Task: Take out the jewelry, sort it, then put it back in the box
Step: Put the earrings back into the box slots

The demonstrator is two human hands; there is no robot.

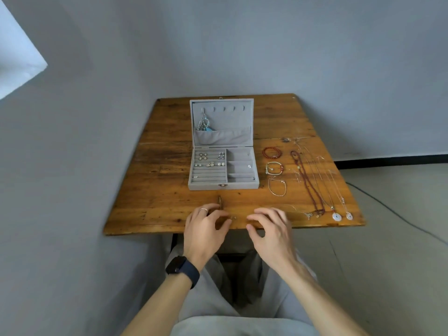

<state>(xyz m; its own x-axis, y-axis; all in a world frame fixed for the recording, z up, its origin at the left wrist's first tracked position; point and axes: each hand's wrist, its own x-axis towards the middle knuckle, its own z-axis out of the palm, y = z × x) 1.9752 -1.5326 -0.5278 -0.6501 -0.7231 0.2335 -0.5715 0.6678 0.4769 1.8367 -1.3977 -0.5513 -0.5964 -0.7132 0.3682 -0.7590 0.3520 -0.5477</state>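
Jewelry box, grey, stands open at the middle of the wooden table, lid upright. Earrings sit in the ring rolls of the box's left half; a few small pieces lie in the compartments of its right half. A silver-and-turquoise piece hangs from the leftmost lid hook into the lid pocket.

Right of the box, three bracelets in a column: red beaded bracelet farthest, mixed bracelet in the middle, thin silver bangle nearest. Farther right of the box, several necklaces lie stretched in rows, pendants toward the table's near edge.

In front of the box, at the near edge: left hand, ring and dark wristwatch on it, fingers curled toward a small item; whether it grips the item, cannot tell. Right hand hovers palm-down, fingers loosely spread, holding nothing visible.
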